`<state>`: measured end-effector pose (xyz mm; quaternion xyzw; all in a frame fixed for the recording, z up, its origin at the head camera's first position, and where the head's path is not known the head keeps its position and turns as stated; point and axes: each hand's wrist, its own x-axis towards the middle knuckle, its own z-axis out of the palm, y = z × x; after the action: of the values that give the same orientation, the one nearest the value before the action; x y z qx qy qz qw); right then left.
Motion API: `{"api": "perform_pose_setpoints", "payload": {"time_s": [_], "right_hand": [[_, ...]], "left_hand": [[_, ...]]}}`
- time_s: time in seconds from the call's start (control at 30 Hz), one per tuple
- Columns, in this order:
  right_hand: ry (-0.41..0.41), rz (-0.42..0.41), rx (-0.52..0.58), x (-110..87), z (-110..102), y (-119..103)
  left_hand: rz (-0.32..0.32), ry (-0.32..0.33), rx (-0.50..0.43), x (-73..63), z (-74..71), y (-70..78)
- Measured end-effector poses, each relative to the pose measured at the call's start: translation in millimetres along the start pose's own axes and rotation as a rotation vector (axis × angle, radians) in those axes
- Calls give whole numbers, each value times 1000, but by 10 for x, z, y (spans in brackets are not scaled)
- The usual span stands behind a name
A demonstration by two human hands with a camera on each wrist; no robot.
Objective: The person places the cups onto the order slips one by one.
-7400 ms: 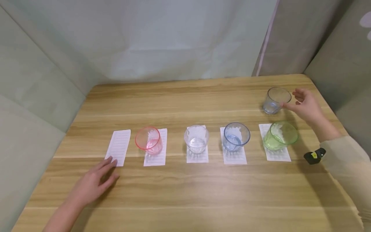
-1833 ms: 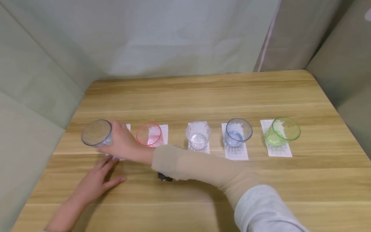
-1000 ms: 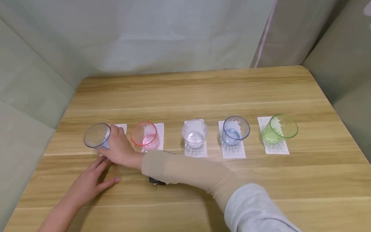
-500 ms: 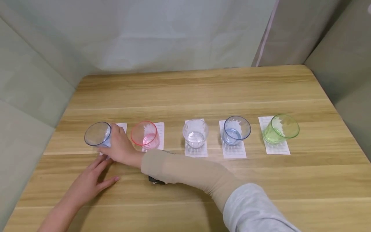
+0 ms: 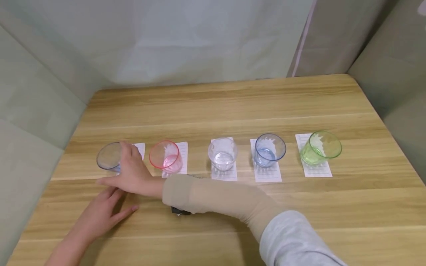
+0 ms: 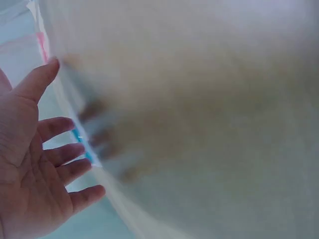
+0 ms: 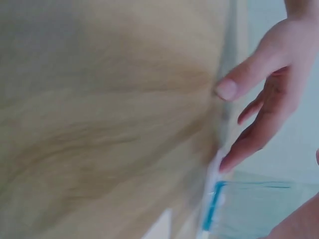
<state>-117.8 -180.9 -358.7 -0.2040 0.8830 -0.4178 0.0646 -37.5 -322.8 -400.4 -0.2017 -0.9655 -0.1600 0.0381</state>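
A bluish clear glass (image 5: 108, 158) with a dark rim stands at the left end of a row of glasses, partly hidden by my right hand (image 5: 134, 173). That hand is spread beside it, the thumb stretched toward the left and apart from the glass. In the right wrist view, a gap shows between the right hand (image 7: 274, 94) and the glass (image 7: 254, 206). Just below, my left hand (image 5: 100, 214) rests on the table with its fingers extended, some tips covered by the right hand. The left wrist view shows the left hand (image 6: 40, 159) with fingers apart, holding nothing.
Along the row stand a pink glass (image 5: 171, 162), a colourless glass (image 5: 223, 160), a blue glass (image 5: 266, 157) and a green glass (image 5: 313, 153). Lined paper slips (image 5: 267, 177) lie under them; another slip (image 5: 140, 149) shows behind the right hand. The right sleeve (image 5: 226, 197) crosses the table.
My right hand carried the bluish glass from the far right to the row's left end. Since half a second ago it has let go and drawn slightly toward me. The left hand has barely moved.
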Motion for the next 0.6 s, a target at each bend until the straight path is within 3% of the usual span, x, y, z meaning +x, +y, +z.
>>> {"api": "perform_pose_setpoints", "payload": {"time_s": [0.1, 0.3, 0.43, 0.6], "right_hand": [[-14, 27, -3, -42, -63, -62], [-19, 63, 38, -81, -189, -125], [-49, 29, 54, -116, -334, -160], [-89, -43, 70, -130, -691, -166]], "left_hand": [[33, -4, 24, -10, -42, 40], [34, 29, 48, 3, -212, 173], [86, 122, 64, 47, -348, 204], [152, 274, 114, 210, -604, 183]]}}
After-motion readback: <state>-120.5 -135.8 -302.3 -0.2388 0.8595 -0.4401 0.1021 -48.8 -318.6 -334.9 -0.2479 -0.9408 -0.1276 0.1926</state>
